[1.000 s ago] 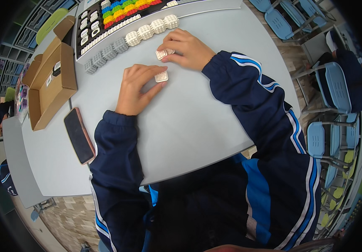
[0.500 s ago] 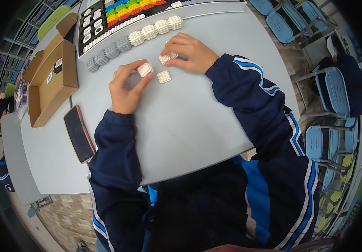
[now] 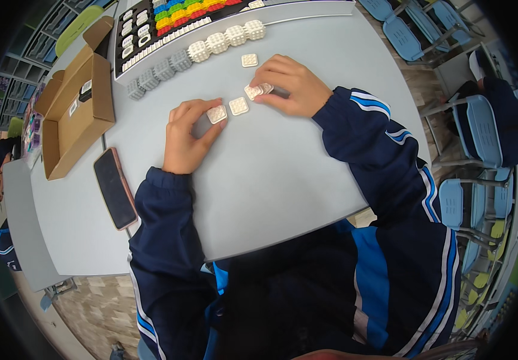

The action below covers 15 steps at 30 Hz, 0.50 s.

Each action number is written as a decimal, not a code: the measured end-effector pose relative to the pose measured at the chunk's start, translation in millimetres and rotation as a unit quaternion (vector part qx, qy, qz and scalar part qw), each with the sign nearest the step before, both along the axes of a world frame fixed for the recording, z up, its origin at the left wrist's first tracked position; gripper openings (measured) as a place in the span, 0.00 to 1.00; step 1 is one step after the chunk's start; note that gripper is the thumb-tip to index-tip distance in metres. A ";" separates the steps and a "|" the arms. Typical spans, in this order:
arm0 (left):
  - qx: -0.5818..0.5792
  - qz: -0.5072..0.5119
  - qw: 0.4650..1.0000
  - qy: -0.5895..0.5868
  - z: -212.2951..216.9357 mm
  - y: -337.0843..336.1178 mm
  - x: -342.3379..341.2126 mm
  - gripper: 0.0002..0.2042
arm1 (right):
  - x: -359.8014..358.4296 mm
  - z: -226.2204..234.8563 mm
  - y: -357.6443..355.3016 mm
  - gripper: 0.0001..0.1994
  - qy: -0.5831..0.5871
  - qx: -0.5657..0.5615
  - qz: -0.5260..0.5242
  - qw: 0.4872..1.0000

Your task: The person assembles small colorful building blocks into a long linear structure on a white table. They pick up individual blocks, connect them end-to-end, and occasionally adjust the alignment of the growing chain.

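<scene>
Small white square studded tiles: we count one [image 3: 216,114] pinched between thumb and fingertips of our left hand [image 3: 185,137], just left of the frame's centre top, held at the grey table top [image 3: 283,180]. A second white tile [image 3: 238,106] lies flat on the table just beside it, between the two hands. Our right hand [image 3: 289,86] rests fingers-down on two more white tiles [image 3: 257,90], fingers curled narrowly over them; whether it grips or only presses them we cannot tell. A fifth white tile [image 3: 248,60] lies alone above the right hand. Further up, a row of white and grey studded cubes [image 3: 193,55] runs diagonally along the edge of a black tray with coloured pieces [image 3: 151,27]. In the upper left stands an open brown cardboard box [image 3: 75,111]. Below it, at the left of the table, lies a dark smartphone with a pink rim [image 3: 115,188]. Blue chairs [image 3: 478,129] stand at the right edge.
</scene>
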<state>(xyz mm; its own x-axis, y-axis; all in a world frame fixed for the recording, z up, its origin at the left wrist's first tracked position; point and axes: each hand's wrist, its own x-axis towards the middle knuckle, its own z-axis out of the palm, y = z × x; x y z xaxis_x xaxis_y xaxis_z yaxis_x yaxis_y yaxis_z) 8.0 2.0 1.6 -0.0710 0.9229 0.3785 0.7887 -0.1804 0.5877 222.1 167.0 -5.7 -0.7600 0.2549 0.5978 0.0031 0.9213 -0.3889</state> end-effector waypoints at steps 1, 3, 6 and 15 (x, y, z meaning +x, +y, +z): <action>0.004 0.002 1.000 0.013 1.1 0.1 0.1 0.16 | 2.7 0.9 -1.3 0.10 -0.001 0.009 0.001 1.000; 0.011 -0.001 1.000 0.017 2.0 1.9 1.1 0.16 | 5.9 3.0 -3.3 0.09 -0.002 0.027 0.003 1.000; 0.021 -0.011 0.999 0.023 3.2 3.9 1.9 0.15 | 4.3 4.4 -2.0 0.09 0.005 0.047 0.023 0.999; 0.065 0.008 0.998 -0.019 3.1 -7.7 -5.5 0.16 | 9.4 8.3 -15.4 0.07 -0.009 0.040 0.050 0.998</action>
